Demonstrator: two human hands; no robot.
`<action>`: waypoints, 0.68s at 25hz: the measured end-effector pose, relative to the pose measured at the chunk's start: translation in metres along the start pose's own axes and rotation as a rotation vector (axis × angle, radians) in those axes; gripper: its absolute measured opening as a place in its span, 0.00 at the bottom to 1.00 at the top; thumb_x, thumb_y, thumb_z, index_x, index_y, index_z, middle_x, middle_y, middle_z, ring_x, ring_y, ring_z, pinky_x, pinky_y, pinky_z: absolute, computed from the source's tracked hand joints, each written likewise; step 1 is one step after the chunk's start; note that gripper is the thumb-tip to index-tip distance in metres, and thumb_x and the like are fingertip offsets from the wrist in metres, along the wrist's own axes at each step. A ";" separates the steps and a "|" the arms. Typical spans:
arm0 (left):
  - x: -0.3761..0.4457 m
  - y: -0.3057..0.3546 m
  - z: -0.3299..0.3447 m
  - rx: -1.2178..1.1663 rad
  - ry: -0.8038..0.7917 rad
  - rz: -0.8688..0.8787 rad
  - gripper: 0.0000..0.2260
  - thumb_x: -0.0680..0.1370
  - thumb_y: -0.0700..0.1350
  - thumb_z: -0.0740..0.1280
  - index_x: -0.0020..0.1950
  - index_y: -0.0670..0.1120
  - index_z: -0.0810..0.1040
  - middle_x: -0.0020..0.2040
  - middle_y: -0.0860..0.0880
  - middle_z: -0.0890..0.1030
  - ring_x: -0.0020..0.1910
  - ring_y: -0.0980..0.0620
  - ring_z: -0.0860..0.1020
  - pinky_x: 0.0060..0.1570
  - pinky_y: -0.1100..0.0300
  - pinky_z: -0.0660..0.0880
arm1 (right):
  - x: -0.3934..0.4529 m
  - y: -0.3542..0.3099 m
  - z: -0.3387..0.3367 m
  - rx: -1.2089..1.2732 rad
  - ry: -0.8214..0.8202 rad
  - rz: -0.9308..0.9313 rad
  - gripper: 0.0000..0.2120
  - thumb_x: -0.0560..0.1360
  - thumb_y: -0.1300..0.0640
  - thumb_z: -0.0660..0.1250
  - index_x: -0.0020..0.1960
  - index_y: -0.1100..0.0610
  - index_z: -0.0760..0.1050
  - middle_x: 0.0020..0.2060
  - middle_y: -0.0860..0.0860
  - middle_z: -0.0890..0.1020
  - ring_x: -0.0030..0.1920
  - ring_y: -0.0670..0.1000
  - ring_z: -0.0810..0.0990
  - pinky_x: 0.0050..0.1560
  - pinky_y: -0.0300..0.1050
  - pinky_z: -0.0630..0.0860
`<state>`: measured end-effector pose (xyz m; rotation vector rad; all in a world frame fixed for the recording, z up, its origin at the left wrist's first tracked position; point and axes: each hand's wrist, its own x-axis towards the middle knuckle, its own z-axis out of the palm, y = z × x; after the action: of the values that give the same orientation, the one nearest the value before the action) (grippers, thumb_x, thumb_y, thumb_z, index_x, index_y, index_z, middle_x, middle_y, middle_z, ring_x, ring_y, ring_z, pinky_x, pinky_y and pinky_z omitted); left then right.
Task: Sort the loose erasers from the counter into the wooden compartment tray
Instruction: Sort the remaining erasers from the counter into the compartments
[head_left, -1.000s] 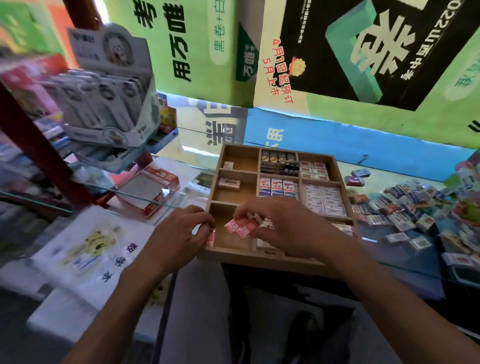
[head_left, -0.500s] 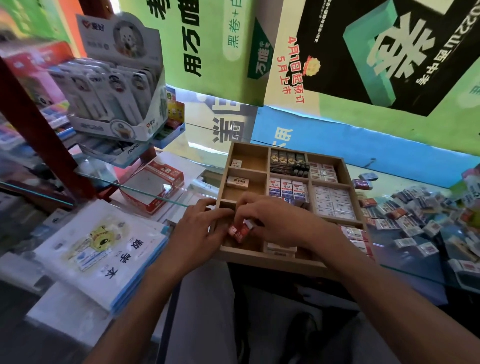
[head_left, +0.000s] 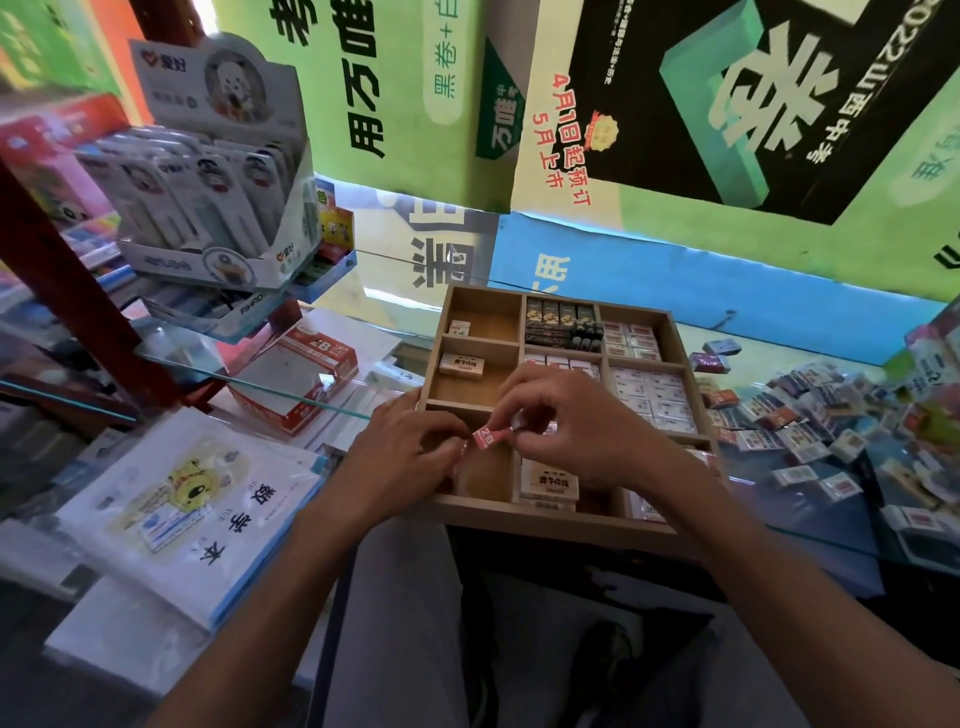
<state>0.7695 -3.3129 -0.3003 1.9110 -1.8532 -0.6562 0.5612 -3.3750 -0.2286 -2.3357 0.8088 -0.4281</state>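
The wooden compartment tray sits on the glass counter, most cells holding rows of boxed erasers. Over its near-left cell both my hands meet. My right hand pinches a small pink 2B eraser at its right end. My left hand has curled fingers at the eraser's left end, touching it; more pink erasers may sit under its fingers, but that is hidden. A heap of loose erasers lies on the counter to the right of the tray.
A white eraser box lies in the near-middle cell. Left of the tray stand a red 2B carton, a stack of wrapped notebooks and a display box of pens on a glass shelf. Posters cover the back wall.
Both hands have drawn together over the near-left cell. The bunch of pink erasers seen in my right hand earlier is now a single pink 2B eraser held between both hands.
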 end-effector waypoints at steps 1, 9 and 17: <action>-0.001 -0.001 0.000 0.004 0.021 -0.017 0.16 0.73 0.66 0.59 0.53 0.61 0.79 0.61 0.52 0.74 0.60 0.50 0.72 0.55 0.46 0.77 | -0.001 0.000 0.002 0.031 0.036 0.016 0.05 0.73 0.60 0.72 0.47 0.51 0.82 0.46 0.42 0.79 0.43 0.42 0.78 0.44 0.36 0.74; -0.014 0.000 -0.004 -0.264 0.085 -0.034 0.15 0.78 0.49 0.67 0.64 0.58 0.70 0.64 0.54 0.74 0.62 0.53 0.74 0.56 0.53 0.76 | 0.007 -0.011 0.021 -0.052 -0.060 0.106 0.10 0.77 0.61 0.66 0.55 0.50 0.81 0.48 0.44 0.82 0.47 0.41 0.78 0.50 0.38 0.76; 0.011 0.003 -0.012 -0.377 0.137 -0.054 0.18 0.83 0.52 0.57 0.73 0.58 0.66 0.71 0.49 0.71 0.65 0.49 0.72 0.60 0.53 0.75 | 0.012 -0.015 0.051 -0.280 0.064 0.084 0.09 0.76 0.59 0.68 0.56 0.54 0.80 0.51 0.50 0.82 0.51 0.49 0.78 0.54 0.46 0.76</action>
<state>0.7744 -3.3244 -0.2894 1.7151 -1.4774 -0.8051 0.6014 -3.3500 -0.2560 -2.5425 1.0522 -0.3752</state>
